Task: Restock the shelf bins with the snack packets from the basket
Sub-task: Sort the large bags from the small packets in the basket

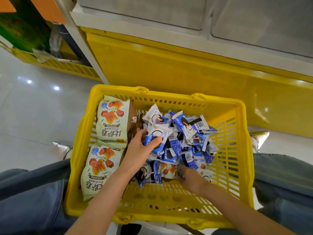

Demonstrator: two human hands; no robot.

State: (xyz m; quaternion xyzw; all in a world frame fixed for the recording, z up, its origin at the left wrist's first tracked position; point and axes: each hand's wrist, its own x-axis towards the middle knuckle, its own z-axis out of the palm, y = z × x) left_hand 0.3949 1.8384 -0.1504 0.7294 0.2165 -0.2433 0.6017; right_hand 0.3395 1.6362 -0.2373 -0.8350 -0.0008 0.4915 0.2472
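The basket (169, 216) sits on the floor between the person's knees, close under the shelf, which keeps the lift to the bins short; the bins (169, 12) show at the top of the view, pale and translucent, and what they hold cannot be made out. Inside the basket two big cream bags (111, 119) lie flat along the left wall, while a loose pile of small blue packets (186, 138) fills the middle and right. The left hand (142, 146) reaches in from the near side and curls round a top packet (155, 136), thumb across its face and fingers tucked behind, probably gathering a handful rather than a single one. The right hand (191, 178) is pushed into the near edge of the pile; its fingers are blurred and sunk among wrappers, so I cannot tell whether it holds anything. Judging by how full the basket is, the restocking is far from done; the slick wrappers may slip from an overfull grasp.
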